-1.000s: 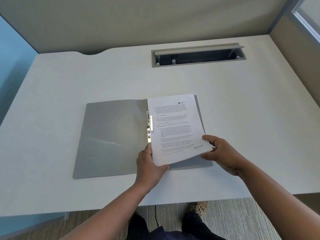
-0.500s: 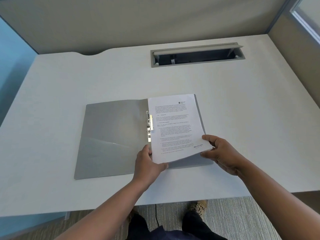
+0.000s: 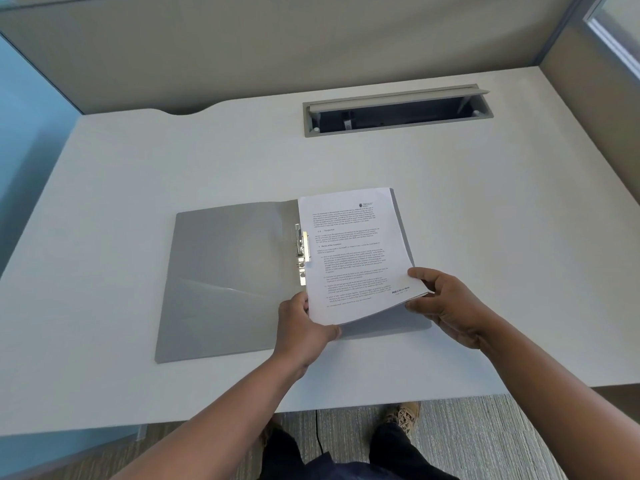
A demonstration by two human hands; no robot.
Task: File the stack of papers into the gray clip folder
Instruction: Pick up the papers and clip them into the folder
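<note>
The gray clip folder (image 3: 228,278) lies open on the white desk, its left flap bare. A metal clip (image 3: 301,252) runs along the spine. The stack of papers (image 3: 356,251), printed with text, rests over the folder's right half with its near edge lifted. My left hand (image 3: 298,327) grips the stack's near left corner. My right hand (image 3: 446,306) holds its near right corner, thumb on top. The stack's left edge lies against the clip; whether it sits under the clip I cannot tell.
A gray cable slot (image 3: 398,110) with its lid raised is set into the desk (image 3: 485,237) at the back. Beige partition walls close off the far and right sides. The desk's front edge is near my legs and shoes.
Hardly any change. Both hands keep their hold on the stack's near corners, and the papers stay over the folder's right half.
</note>
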